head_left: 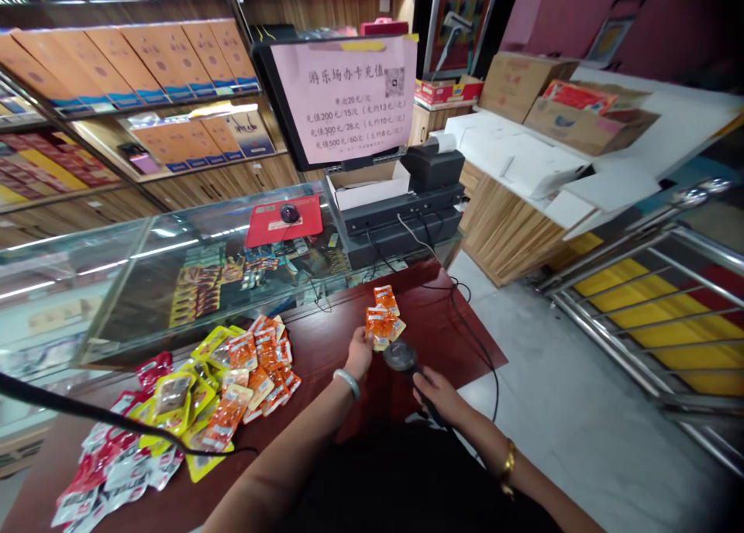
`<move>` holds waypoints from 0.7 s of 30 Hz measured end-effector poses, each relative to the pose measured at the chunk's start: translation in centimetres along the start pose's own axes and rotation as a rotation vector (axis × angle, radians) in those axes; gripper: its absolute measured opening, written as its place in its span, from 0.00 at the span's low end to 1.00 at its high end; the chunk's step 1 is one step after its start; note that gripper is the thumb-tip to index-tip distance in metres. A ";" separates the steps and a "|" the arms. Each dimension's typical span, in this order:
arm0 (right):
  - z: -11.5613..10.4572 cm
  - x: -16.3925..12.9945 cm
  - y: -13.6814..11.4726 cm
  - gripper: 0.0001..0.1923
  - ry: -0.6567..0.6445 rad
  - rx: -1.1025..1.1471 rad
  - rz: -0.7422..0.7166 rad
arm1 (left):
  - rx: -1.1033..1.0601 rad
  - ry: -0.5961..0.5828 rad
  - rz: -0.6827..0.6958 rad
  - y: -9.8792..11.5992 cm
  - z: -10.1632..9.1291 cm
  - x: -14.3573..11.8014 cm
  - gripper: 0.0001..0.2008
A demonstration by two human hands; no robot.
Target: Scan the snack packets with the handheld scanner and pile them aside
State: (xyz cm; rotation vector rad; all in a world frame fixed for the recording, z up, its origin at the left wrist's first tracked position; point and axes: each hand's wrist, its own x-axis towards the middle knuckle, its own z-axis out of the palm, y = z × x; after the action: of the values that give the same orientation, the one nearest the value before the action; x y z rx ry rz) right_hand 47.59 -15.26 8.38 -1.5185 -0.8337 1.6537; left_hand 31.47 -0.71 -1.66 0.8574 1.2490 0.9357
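Note:
My right hand [439, 393] is wrapped around the handle of a dark barcode scanner [401, 355], its round head close to the orange packets. With fingers pinched, my left hand [359, 352] grips the edge of an orange snack packet [379, 324] on the dark red counter top. Another orange packet [384, 297] lies just behind it. To the left is a loose heap of small packets: orange ones [267, 355], yellow ones [174, 393] and red-and-white ones [110, 471]. My left fingertips are partly hidden by the packet.
A glass display counter [145, 262] runs behind the red top [325, 362]. Behind stand a screen with a paper sign [354, 99], a cash drawer [401, 231] and a mouse on a red pad [261, 221]. Black cables [482, 339] trail at right. A metal railing [656, 308] stands beyond.

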 end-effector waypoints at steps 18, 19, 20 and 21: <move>4.8 3.0 0.8 0.34 -0.154 -0.087 0.102 | 1.307 0.407 -0.016 6.8 -18.0 -5.8 0.27; 5.5 3.2 0.7 0.34 -0.174 -0.105 0.100 | 1.349 0.409 -0.026 7.2 -19.2 -5.8 0.27; 6.2 3.4 0.6 0.34 -0.192 -0.123 0.095 | 1.383 0.399 -0.039 7.6 -20.2 -5.5 0.27; 6.9 3.6 0.4 0.34 -0.207 -0.138 0.087 | 1.408 0.378 -0.055 8.0 -21.1 -5.1 0.27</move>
State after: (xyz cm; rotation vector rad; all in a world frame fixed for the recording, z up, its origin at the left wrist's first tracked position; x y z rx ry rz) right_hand 40.59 -12.31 6.75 -1.5119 -1.0234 1.8747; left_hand 9.34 -1.79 4.99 1.7281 2.2688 0.0077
